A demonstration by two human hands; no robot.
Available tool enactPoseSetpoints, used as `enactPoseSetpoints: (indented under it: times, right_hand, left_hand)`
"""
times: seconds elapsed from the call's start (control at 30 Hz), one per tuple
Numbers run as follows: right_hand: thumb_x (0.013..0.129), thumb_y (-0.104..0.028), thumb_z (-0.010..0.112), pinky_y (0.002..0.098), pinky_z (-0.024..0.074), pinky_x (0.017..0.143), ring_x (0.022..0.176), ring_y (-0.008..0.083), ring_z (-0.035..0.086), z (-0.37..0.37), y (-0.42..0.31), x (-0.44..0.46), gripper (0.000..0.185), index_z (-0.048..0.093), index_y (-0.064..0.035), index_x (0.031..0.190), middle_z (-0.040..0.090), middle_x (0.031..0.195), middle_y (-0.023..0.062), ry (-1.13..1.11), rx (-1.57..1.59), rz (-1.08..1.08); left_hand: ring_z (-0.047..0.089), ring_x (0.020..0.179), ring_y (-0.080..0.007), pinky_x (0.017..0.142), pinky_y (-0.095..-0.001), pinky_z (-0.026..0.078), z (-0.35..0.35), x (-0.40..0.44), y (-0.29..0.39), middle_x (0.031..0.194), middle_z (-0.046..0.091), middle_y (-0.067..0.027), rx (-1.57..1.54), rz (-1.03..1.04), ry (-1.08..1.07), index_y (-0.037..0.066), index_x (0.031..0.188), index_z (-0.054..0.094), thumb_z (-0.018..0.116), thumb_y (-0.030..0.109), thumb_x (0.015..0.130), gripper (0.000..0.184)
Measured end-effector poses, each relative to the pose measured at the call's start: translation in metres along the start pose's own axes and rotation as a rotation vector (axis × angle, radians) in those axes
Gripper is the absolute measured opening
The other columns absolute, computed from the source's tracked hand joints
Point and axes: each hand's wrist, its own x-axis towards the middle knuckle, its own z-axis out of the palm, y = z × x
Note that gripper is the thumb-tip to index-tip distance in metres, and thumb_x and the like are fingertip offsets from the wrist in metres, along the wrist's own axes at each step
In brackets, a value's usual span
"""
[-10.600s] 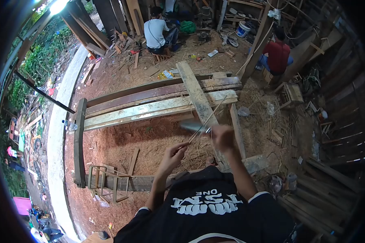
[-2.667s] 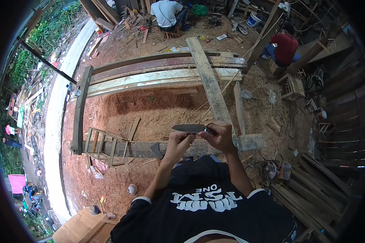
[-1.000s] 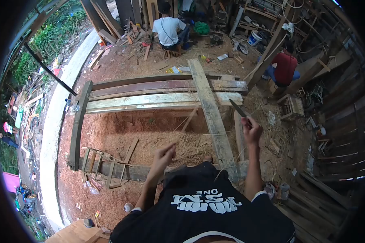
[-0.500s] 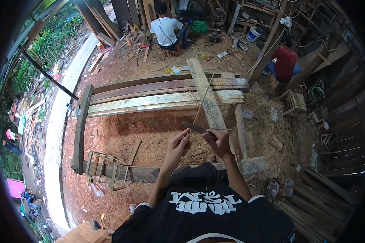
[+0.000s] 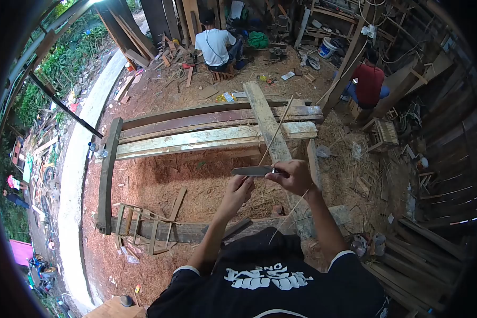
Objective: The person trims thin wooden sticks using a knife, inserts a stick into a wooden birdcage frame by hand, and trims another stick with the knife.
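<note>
My right hand [image 5: 293, 177] is closed round the handle of a knife, whose broad dark blade [image 5: 250, 171] points left and lies nearly level. Just below the blade tip, my left hand [image 5: 237, 194] pinches the near end of a long thin wooden strip [image 5: 277, 128]. The strip slants away up and to the right, over a plank [image 5: 262, 108]. The blade crosses close to the strip's near end; whether they touch I cannot tell. A thin pale sliver [image 5: 288, 215] shows below my right wrist, against the dark shirt.
Long boards [image 5: 191, 139] lie across a low wooden frame with a thick left beam [image 5: 108, 175]. A small slatted wooden piece [image 5: 152, 237] leans at the front beam. Two people, in a white shirt [image 5: 215, 47] and a red shirt [image 5: 368, 85], sit farther back. Shavings cover the ground.
My right hand has risen slightly and shifted right, and the blade has turned from slanting to nearly level. My left hand is slightly lower. A thin sliver now shows below my right wrist.
</note>
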Motion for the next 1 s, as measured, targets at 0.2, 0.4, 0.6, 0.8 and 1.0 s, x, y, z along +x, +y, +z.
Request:
enactPoseSetpoints:
  times: [0.2,0.4,0.6,0.8,1.0]
  right_hand:
    - [0.084,-0.048,0.072,0.0369,0.0431,0.051,0.052,0.0237,0.057,0.004,0.007,0.003,0.045,0.07,-0.0035,0.083,0.056,0.057,0.0082,0.052,-0.09,0.107]
    - [0.088,-0.046,0.07,0.0354,0.0395,0.049,0.05,0.0214,0.055,0.027,-0.002,-0.023,0.045,0.068,-0.001,0.087,0.056,0.058,0.0095,-0.003,0.045,0.254]
    - [0.088,-0.047,0.07,0.0328,0.039,0.048,0.049,0.0165,0.054,0.035,-0.025,-0.057,0.044,0.069,-0.003,0.085,0.055,0.056,0.006,0.069,0.179,0.39]
    - [0.088,-0.046,0.07,0.0314,0.0375,0.048,0.048,0.0136,0.051,0.019,-0.045,-0.091,0.042,0.071,-0.0038,0.084,0.053,0.055,0.0049,0.157,0.252,0.492]
    - [0.087,-0.041,0.073,0.0296,0.0359,0.048,0.049,0.0089,0.047,0.013,-0.038,-0.131,0.04,0.071,-0.0017,0.084,0.05,0.053,0.0035,0.18,0.357,0.527]
  left_hand:
    - [0.036,0.058,-0.0028,0.048,-0.0216,0.03,-0.012,0.015,0.012,0.075,0.045,0.0034,-0.036,0.007,-0.088,0.004,0.113,0.054,0.046,0.018,0.105,0.018]
    - [0.044,0.067,-0.0057,0.058,-0.0238,0.039,-0.019,0.019,-0.02,0.08,0.049,0.001,0.096,0.007,-0.069,0.001,0.111,0.054,0.046,0.018,0.105,0.02]
    - [0.048,0.076,-0.0098,0.069,-0.0278,0.043,-0.004,-0.001,-0.03,0.083,0.054,-0.0007,0.214,0.019,-0.099,-0.003,0.107,0.056,0.048,0.014,0.103,0.019]
    - [0.048,0.072,-0.009,0.065,-0.0266,0.042,0.026,-0.022,-0.026,0.08,0.054,-0.0013,0.236,0.061,-0.156,-0.003,0.105,0.058,0.05,0.009,0.102,0.015]
    - [0.047,0.069,-0.0087,0.063,-0.0257,0.041,0.062,-0.041,-0.053,0.079,0.056,-0.0024,0.264,0.117,-0.13,-0.004,0.108,0.058,0.051,0.006,0.099,0.015]
